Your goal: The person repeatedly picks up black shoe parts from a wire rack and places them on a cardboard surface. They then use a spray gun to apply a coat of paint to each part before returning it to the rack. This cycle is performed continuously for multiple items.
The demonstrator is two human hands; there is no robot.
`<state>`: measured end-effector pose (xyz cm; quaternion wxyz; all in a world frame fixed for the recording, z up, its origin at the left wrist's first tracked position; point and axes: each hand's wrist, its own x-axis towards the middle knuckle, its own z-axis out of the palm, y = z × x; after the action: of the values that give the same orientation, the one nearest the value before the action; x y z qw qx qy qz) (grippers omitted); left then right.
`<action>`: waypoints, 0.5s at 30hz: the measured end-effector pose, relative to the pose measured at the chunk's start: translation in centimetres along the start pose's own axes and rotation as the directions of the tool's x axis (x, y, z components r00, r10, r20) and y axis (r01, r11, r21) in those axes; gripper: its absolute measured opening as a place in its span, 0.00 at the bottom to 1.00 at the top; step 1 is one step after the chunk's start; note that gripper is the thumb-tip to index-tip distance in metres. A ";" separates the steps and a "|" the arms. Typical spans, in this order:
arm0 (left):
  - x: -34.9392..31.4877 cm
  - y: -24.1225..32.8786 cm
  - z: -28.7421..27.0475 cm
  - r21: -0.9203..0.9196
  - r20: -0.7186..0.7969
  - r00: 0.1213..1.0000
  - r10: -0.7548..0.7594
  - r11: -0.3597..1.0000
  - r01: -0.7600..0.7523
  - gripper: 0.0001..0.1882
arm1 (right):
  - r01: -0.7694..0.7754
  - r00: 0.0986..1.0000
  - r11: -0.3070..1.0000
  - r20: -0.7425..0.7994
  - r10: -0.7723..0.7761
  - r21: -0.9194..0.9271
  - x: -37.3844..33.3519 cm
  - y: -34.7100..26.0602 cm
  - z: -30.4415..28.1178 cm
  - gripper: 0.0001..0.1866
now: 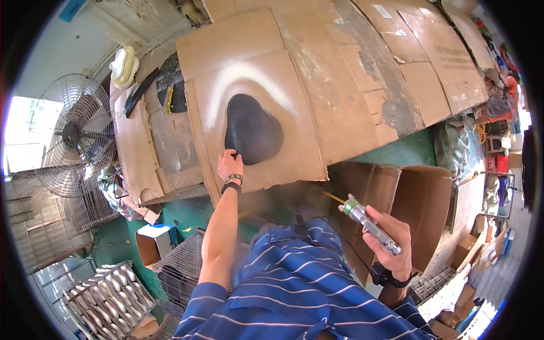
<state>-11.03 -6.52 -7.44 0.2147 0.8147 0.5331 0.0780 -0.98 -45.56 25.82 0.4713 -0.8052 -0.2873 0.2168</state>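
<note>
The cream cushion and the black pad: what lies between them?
The head view shows a black strip, a dark patch bearing a yellow strip, then cardboard up to the pad.

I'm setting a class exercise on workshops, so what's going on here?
A person's left hand touches the lower-left edge of a dark rounded piece lying on cardboard. The right hand holds a silver tool with a green end, away from the piece. A whitish arc shows on the cardboard around the piece's far side.

a wire-caged fan (71, 135) stands left, pale pieces (120, 276) line the lower left, a cardboard box (422, 209) sits right.
</note>
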 end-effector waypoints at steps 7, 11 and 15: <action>-0.1 0.4 0.2 -0.017 -0.039 0.999 0.007 1.000 -0.007 0.10 | 0.082 0.996 0.997 0.025 -0.081 -0.013 2.4 -0.7 -0.1 0.30; -0.2 0.7 0.2 -0.026 -0.062 0.998 0.025 0.999 -0.027 0.11 | 0.062 0.997 0.998 -0.053 -0.064 -0.032 2.9 0.0 -0.4 0.30; -0.1 1.6 1.0 -0.127 -0.147 0.988 0.041 0.990 -0.060 0.10 | 0.039 0.993 0.999 -0.115 -0.037 0.022 2.6 1.3 -0.6 0.28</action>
<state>-9.38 -7.37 -7.65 0.2265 0.8043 0.5201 0.1767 1.61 -44.73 24.72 0.5007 -0.8050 -0.2724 0.1647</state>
